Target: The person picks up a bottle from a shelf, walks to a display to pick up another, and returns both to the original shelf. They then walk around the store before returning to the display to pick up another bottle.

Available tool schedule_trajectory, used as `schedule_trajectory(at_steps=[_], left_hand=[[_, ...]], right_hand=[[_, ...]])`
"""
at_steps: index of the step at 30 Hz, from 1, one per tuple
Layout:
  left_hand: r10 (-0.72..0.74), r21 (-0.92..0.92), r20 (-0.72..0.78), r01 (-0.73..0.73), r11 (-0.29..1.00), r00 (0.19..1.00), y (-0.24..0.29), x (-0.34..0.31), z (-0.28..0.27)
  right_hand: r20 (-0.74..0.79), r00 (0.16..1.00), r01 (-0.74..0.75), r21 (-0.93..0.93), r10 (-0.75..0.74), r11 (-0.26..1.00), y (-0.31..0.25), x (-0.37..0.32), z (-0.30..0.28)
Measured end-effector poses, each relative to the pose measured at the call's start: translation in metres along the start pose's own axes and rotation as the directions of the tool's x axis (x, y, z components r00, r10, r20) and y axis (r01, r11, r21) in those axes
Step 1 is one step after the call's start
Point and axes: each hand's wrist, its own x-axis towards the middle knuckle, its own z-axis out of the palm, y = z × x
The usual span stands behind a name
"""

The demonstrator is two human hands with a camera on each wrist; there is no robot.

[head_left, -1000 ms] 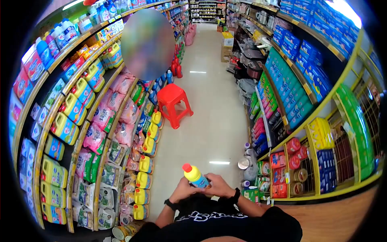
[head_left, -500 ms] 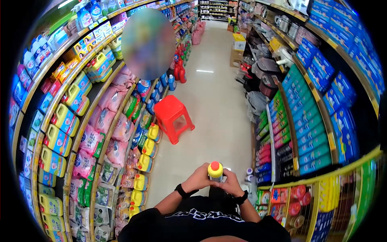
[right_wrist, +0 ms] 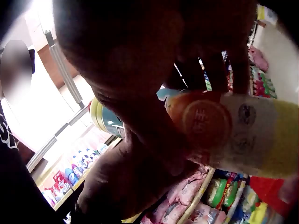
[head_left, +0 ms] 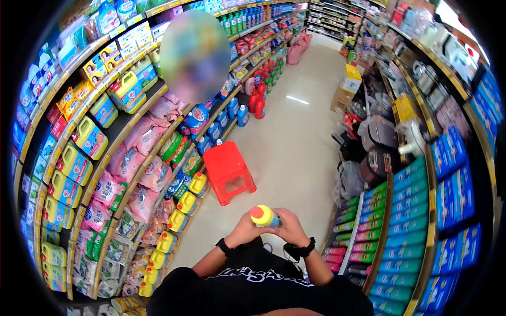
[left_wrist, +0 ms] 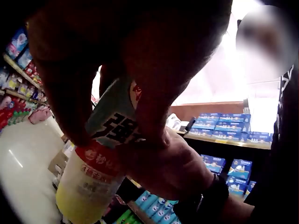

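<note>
A yellow bottle with a red cap [head_left: 258, 212] is held in front of the chest, its cap tilted up toward the head camera. My left hand [head_left: 245, 230] grips one side, and my right hand [head_left: 291, 228] grips the other. In the left wrist view, fingers and thumb curl round the bottle's printed label [left_wrist: 100, 161], a red band over a pale yellow part. From the right wrist, the bottle [right_wrist: 243, 133] lies across the view, with an orange and white label and the dark near hand partly covering it. Both wrists wear black bands.
A red plastic stool [head_left: 227, 163] stands on the aisle floor [head_left: 295, 137] just ahead. Shelves on the left hold yellow jugs [head_left: 79, 174] and pink bags [head_left: 126, 158]. Along the right are teal packs [head_left: 403, 231], blue boxes [head_left: 453, 205] and bagged appliances [head_left: 377, 131]. Cartons [head_left: 346, 87] stand farther down.
The head view has turned left and the stool appears nearer. The bottle's cap first leaned left, then pointed toward the camera, and now leans slightly left again. Both hands keep hold of it.
</note>
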Motion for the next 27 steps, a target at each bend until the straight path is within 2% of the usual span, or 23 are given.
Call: schedule_trajectory(at_steps=[3, 7, 11, 14, 16, 17, 18, 22, 27], left_hand=[[-0.116, 0.006, -0.071, 0.117, 0.993, 0.991, -0.006, 0.046, -0.011], [-0.075, 0.027, -0.126, 0.08, 0.996, 0.989, -0.021, 0.126, -0.028], [-0.018, -0.003, -0.007, 0.018, 1.0, 1.0, -0.059, 0.231, -0.053], [0.027, 0.064, 0.03, -0.029, 0.997, 0.999, -0.047, 0.314, -0.068], [-0.014, 0.113, 0.023, 0.012, 0.994, 1.0, -0.033, 0.363, -0.081], [-0.039, 0.135, 0.018, 0.036, 0.99, 0.999, -0.028, 0.385, -0.087], [0.023, 0.144, -0.022, -0.019, 0.989, 1.0, -0.028, 0.406, -0.092], [0.05, 0.205, -0.108, -0.027, 0.978, 0.993, -0.033, 0.469, -0.121], [-0.047, 0.146, -0.24, 0.084, 0.986, 0.97, -0.06, 0.531, -0.164]], right_hand=[[0.074, 0.997, -0.018, -0.002, 0.018, 1.0, 0.043, 0.05, -0.011], [0.126, 0.991, -0.033, -0.014, 0.034, 0.999, 0.094, 0.119, -0.033], [0.192, 0.967, -0.152, -0.086, 0.166, 0.985, 0.137, 0.198, -0.075], [0.131, 0.974, -0.184, -0.012, 0.184, 0.983, 0.165, 0.259, -0.115], [0.129, 0.972, -0.199, -0.002, 0.198, 0.98, 0.181, 0.303, -0.138], [0.11, 0.979, -0.171, -0.019, 0.172, 0.985, 0.19, 0.324, -0.147], [0.109, 0.983, -0.144, -0.015, 0.145, 0.989, 0.2, 0.342, -0.154], [0.15, 0.985, -0.096, 0.041, 0.089, 0.995, 0.233, 0.419, -0.165], [0.287, 0.957, -0.064, 0.117, 0.027, 0.991, 0.283, 0.517, -0.157]])
